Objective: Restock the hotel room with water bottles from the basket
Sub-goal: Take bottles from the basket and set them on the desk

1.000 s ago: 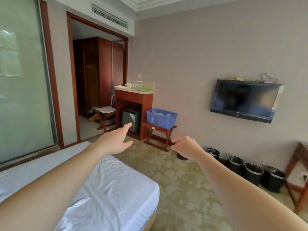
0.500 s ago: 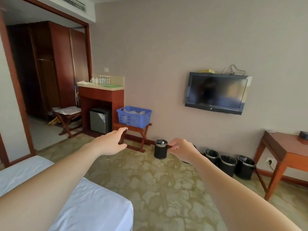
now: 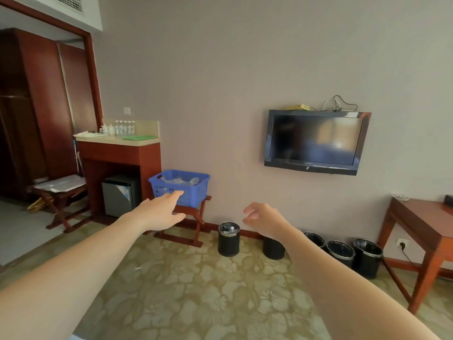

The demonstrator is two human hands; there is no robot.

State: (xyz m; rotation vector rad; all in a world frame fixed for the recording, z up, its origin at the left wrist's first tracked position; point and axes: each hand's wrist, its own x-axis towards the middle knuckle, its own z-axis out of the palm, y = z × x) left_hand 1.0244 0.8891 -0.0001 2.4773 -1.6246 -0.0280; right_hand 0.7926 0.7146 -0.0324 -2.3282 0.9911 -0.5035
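A blue plastic basket (image 3: 193, 194) holding clear water bottles (image 3: 180, 180) sits on a folding wooden rack (image 3: 195, 218) against the far wall. My left hand (image 3: 160, 212) is stretched out in front of it, fingers apart and empty, still well short of the basket across the room. My right hand (image 3: 263, 218) is held out to the right with fingers loosely curled and apart, holding nothing. On the counter (image 3: 117, 139) to the left of the basket stand several water bottles (image 3: 125, 127) in a row beside cups.
A small fridge (image 3: 119, 198) sits under the counter. Several black bins (image 3: 229, 239) line the wall's base. A TV (image 3: 315, 141) hangs on the wall. A wooden table (image 3: 424, 231) is at right, a luggage stool (image 3: 60, 190) and wardrobe (image 3: 36, 106) at left. Patterned carpet lies between.
The view has moved closer to the wall and turned right; the bed has dropped out of view. Both hands stay raised, and the right hand's fingers have loosened apart.
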